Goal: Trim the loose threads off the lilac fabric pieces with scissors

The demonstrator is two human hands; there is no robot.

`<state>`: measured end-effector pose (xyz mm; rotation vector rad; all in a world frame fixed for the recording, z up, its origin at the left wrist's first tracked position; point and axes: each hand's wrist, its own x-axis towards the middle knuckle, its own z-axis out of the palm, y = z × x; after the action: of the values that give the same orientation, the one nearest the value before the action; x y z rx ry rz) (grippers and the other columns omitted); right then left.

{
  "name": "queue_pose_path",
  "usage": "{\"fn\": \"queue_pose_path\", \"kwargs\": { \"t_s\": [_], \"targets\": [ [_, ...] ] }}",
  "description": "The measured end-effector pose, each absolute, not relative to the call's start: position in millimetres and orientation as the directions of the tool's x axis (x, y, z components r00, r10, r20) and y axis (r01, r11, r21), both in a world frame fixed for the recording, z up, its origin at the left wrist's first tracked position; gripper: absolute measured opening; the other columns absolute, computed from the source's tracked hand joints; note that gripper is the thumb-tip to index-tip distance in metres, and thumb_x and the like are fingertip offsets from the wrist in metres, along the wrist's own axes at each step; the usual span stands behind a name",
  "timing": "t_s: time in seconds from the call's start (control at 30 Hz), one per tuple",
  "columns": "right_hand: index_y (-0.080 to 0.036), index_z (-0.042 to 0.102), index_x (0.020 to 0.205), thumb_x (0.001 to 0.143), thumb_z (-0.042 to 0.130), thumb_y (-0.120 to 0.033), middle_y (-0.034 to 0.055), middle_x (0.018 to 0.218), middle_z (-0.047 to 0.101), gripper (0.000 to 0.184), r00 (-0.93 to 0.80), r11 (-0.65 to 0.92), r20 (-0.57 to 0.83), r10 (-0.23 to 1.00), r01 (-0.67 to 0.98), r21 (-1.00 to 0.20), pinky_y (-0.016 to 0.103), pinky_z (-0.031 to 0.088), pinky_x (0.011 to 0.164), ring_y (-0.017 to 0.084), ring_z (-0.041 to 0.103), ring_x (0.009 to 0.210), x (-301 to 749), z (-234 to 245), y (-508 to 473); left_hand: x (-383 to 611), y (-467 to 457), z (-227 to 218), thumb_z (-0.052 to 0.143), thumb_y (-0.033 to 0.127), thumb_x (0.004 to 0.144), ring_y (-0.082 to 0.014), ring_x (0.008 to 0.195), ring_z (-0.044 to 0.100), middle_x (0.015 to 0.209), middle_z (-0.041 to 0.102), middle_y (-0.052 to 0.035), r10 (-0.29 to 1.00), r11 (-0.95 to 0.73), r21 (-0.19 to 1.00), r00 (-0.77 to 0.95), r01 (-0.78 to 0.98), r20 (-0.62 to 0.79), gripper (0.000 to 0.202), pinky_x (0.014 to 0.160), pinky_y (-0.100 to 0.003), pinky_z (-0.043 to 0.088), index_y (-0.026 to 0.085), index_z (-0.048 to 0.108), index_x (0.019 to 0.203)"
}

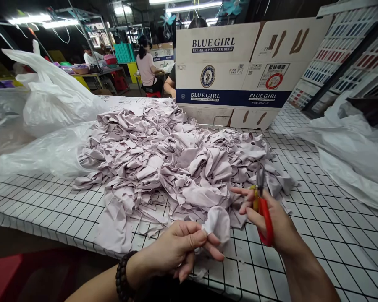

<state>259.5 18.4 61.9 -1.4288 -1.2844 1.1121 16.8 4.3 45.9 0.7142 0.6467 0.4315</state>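
Observation:
My left hand [190, 247], with a dark beaded bracelet on the wrist, pinches the edge of a small pale fabric piece [219, 224] over the table's front edge. My right hand [267, 214] is wrapped through red-handled scissors [266, 222], their blades pointing up and away from me. Its index finger reaches left toward the cloth. Right in front of both hands spreads a big heap of pale mauve fabric pieces [164, 155], crumpled and overlapping. A few tiny white scraps lie on the table near my left hand.
A Blue Girl beer carton [233, 75] stands behind the heap. Clear plastic bags [47, 147] lie at left, more white plastic [359, 147] at right. The table [340, 235] has a black-grid white cover. A red stool [25, 272] is at lower left. People sit at work farther back.

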Motion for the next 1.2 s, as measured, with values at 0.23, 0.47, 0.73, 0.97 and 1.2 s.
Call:
{"fn": "queue_pose_path", "kwargs": {
  "t_s": [0.23,0.47,0.73,0.97,1.2],
  "targets": [
    [-0.025,0.049,0.087,0.081,0.069,-0.044,0.0016,0.079,0.066,0.029,-0.269,-0.131,-0.125,0.955,-0.004,-0.991,0.027,0.052,0.055,0.013,0.059,0.058,217.3,61.9,-14.1,38.6,2.2,57.9,0.065,0.053,0.083,-0.0012,0.025,0.042,0.075,0.073,-0.0062,0.673,0.585,0.771,0.68,-0.251,-0.29,0.043,0.023,-0.014,0.019,0.01,0.068,0.088],
    [-0.023,0.046,0.079,0.079,0.073,-0.04,0.002,0.082,0.065,0.032,-0.071,-0.016,-0.008,0.997,-0.115,-0.993,0.027,0.052,0.064,0.015,0.063,0.07,201.1,35.6,-8.5,36.5,-2.0,62.8,0.068,0.053,0.081,-0.0098,0.064,0.059,0.096,0.059,-0.0074,0.905,0.161,0.974,0.417,-0.162,-0.08,0.039,0.048,-0.019,0.044,0.015,0.075,0.071],
    [-0.023,0.043,0.076,0.082,0.069,-0.041,-0.0003,0.079,0.061,0.032,-0.192,-0.093,-0.062,0.979,-0.156,-0.983,0.027,0.051,0.068,0.014,0.06,0.071,199.4,39.7,-9.5,36.4,5.5,51.2,0.059,0.058,0.085,-0.0078,0.037,0.044,0.055,0.055,-0.0008,0.889,0.164,0.961,0.456,-0.224,-0.046,0.047,0.04,-0.021,0.035,0.014,0.069,0.07],
    [-0.024,0.05,0.083,0.079,0.067,-0.044,-0.0023,0.069,0.057,0.026,-0.051,0.012,-0.028,0.998,0.649,-0.761,0.025,0.046,0.055,0.014,0.054,0.061,239.8,64.8,-33.3,37.1,7.8,53.1,0.057,0.056,0.088,-0.0074,0.046,0.05,0.069,0.055,0.0001,0.898,0.149,0.98,0.434,-0.134,-0.077,0.045,0.045,-0.02,0.041,0.012,0.067,0.084],
    [-0.026,0.054,0.081,0.072,0.07,-0.037,0.0011,0.079,0.067,0.021,-0.067,0.037,-0.035,0.997,0.834,-0.55,0.029,0.051,0.06,0.02,0.064,0.07,236.0,79.2,-36.1,31.8,4.9,58.2,0.037,0.036,0.101,-0.0118,0.065,0.051,0.073,0.051,-0.001,0.842,-0.107,0.99,0.537,0.089,0.043,0.036,0.066,-0.024,0.041,0.017,0.053,0.075]
  ]
}}
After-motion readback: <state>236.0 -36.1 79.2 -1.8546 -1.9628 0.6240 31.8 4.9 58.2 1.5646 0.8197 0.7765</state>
